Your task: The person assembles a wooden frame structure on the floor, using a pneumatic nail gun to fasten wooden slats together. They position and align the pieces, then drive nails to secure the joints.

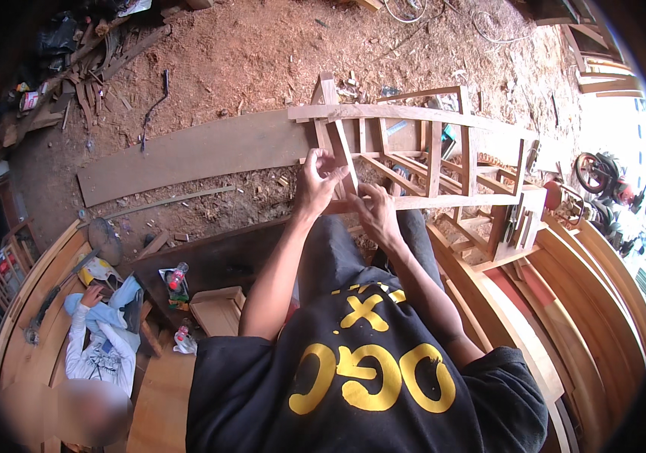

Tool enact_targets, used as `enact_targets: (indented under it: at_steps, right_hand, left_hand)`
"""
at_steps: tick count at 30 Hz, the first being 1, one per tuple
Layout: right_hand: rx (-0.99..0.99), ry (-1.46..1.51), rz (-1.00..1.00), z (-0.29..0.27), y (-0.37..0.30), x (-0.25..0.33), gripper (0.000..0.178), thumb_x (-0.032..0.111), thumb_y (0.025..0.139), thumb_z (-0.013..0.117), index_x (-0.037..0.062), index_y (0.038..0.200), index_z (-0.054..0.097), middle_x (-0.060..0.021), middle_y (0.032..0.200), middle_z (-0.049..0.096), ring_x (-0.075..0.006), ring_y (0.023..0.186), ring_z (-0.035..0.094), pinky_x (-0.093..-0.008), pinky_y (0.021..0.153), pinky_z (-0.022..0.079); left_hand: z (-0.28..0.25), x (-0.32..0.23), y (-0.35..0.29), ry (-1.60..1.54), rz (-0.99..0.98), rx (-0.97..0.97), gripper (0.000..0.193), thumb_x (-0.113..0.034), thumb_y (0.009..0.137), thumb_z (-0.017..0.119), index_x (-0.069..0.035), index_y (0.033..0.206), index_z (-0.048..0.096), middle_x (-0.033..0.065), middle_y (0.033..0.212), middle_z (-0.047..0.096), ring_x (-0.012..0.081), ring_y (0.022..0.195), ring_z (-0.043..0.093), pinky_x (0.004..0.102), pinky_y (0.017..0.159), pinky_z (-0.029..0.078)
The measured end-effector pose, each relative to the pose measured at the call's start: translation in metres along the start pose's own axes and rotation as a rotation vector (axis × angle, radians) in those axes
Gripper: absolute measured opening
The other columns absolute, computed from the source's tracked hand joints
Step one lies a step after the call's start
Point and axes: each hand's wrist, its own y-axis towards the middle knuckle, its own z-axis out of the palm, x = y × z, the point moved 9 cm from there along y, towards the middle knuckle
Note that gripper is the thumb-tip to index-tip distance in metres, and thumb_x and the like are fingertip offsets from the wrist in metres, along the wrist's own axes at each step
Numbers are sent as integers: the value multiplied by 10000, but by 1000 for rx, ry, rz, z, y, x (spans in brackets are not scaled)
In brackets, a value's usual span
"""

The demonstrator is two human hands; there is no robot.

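A wooden frame (434, 158) of pale rails and crosspieces lies in front of me, running off to the right. At its left end a short wooden slat (342, 149) slants across between the long rails. My left hand (317, 180) is closed at the slat's left edge, its fingers curled and the thumb against the wood. Lower down, my right hand (375, 211) pinches the slat's near end, close to the near rail (436, 201). The fingers partly hide that end and whatever joint is there.
Beyond my hands a long brown board (187, 155) lies on the ground, strewn with shavings. Curved wooden parts (564, 302) are stacked at right. At left sits another person (104, 332) beside plastic bottles (178, 276). A motorcycle (606, 177) stands far right; scrap wood (85, 94) lies far left.
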Motion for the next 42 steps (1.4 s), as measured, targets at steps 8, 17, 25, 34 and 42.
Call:
enact_targets:
  at_steps: [8, 17, 25, 34, 42]
  right_hand:
    - [50, 85, 68, 1, 7, -2, 347, 214, 855, 678, 28, 1147, 647, -142, 871, 678, -294, 934, 637, -416, 846, 441]
    - [109, 62, 55, 7, 7, -11, 406, 226, 873, 665, 78, 1248, 621, -95, 925, 649, -262, 946, 613, -416, 888, 372]
    - [96, 57, 21, 6, 9, -9, 400, 223, 886, 648, 71, 1254, 615, -120, 961, 657, -284, 962, 613, -418, 875, 369]
    - [107, 65, 31, 6, 9, -11, 413, 244, 881, 655, 84, 1260, 611, -123, 963, 657, -297, 948, 612, -425, 863, 369]
    - [4, 293, -38, -29, 6, 8, 358, 176, 915, 627, 22, 1237, 599, -135, 987, 670, -265, 992, 632, -363, 899, 452]
  left_hand:
    - [6, 5, 8, 80, -55, -46, 499, -221, 790, 802, 4, 1184, 592, 107, 887, 683, 193, 816, 653, 332, 731, 520]
    - [6, 0, 0, 77, -34, -184, 465, -211, 804, 790, -1, 1174, 602, 94, 889, 676, 177, 783, 639, 327, 705, 517]
    - [8, 0, 1, 163, -56, -116, 462, -221, 869, 741, -21, 1249, 569, 107, 965, 698, 173, 873, 662, 317, 749, 537]
    - [9, 5, 0, 119, -6, -187, 433, -212, 867, 733, -14, 1223, 587, 88, 909, 673, 183, 811, 632, 334, 721, 512]
    - [10, -80, -11, 319, 357, -92, 226, -142, 859, 685, -35, 1053, 641, 111, 926, 638, 266, 817, 637, 373, 746, 517]
